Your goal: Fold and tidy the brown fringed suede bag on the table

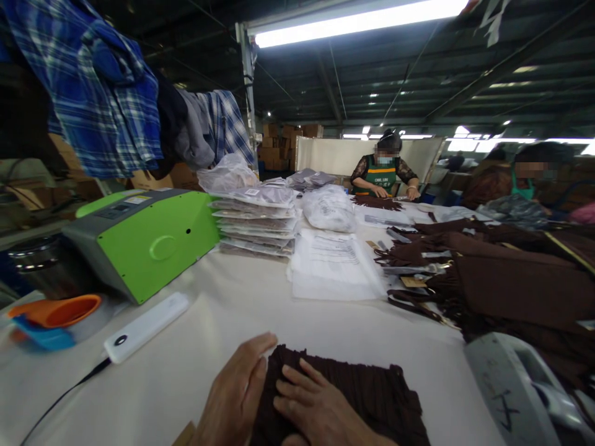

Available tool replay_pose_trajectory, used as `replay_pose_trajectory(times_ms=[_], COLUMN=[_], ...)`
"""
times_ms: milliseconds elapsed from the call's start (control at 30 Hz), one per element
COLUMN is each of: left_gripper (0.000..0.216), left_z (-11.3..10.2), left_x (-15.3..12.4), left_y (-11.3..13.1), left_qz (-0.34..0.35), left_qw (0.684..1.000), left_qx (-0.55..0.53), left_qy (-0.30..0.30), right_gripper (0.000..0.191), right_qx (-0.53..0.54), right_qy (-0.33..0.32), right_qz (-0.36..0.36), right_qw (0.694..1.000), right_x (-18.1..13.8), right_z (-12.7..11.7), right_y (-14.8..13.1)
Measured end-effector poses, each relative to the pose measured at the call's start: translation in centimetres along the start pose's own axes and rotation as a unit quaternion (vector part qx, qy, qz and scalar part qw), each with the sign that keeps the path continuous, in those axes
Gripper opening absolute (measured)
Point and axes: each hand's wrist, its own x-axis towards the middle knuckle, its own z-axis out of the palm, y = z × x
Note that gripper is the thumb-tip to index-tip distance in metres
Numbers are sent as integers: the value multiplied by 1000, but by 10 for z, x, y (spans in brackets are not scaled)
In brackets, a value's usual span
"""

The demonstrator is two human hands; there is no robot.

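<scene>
A folded dark brown pleated garment (367, 396) lies on the white table (242, 310) at the near edge. My left hand (235, 393) rests flat against the garment's left edge, fingers together. My right hand (316, 406) lies on top of the garment with fingers spread, pressing it down. Neither hand grips anything.
A green and grey machine (149, 238) sits at left, with a white remote-like device (146, 325) and orange and blue cups (51, 319) nearby. Stacked bagged garments (260, 223), plastic bags (334, 263) and a brown garment pile (506, 279) lie ahead. People work at the far end.
</scene>
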Motion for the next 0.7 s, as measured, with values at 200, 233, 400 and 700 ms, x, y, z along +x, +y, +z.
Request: replay_pose_trajectory(times_ms=[200, 233, 400, 700], left_gripper=[56, 57, 72, 34], left_z=[67, 75, 71, 32], left_x=[21, 17, -7, -22], left_y=[-17, -17, -9, -18], left_qz=[28, 47, 157, 142], left_qw=[984, 983, 975, 988], left_qx=[28, 52, 138, -55], left_qy=[-175, -172, -74, -32], right_gripper=[26, 27, 48, 30], right_qx=[2, 26, 17, 53], right_qy=[-21, -26, 50, 46], right_qz=[-25, -11, 230, 239], right_qw=[999, 999, 972, 969], right_x=[-20, -27, -63, -69], right_z=[-10, -26, -88, -78], right_y=[-9, -14, -23, -38])
